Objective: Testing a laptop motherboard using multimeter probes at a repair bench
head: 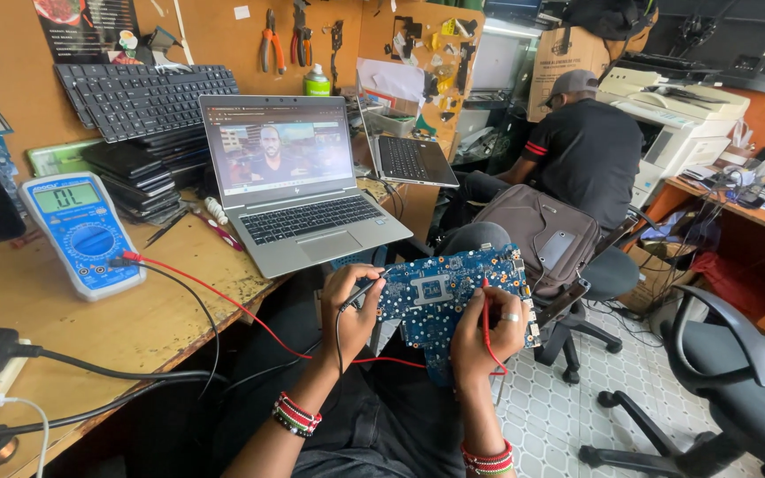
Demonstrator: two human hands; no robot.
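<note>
a cluttered repair workshop is seen, with a wooden desk [90, 327] filling the left of the frame and a seated person [582, 146] at a printer in the upper right. on the desk an open laptop [298, 181] is running, and a blue multimeter [81, 232] at centre left is switched on, its leads plugged in. the probing is judged to be under way: both probes are already set on the blue circuit board [440, 296], held over the lap in the lower centre; what remains cannot be told. the left hand [347, 314] is curled shut on the black probe [360, 295] and steadies the board's left edge. the right hand [489, 332] has its fingers [511, 314] pinched together on the red probe [486, 319], tip on the board.
</note>
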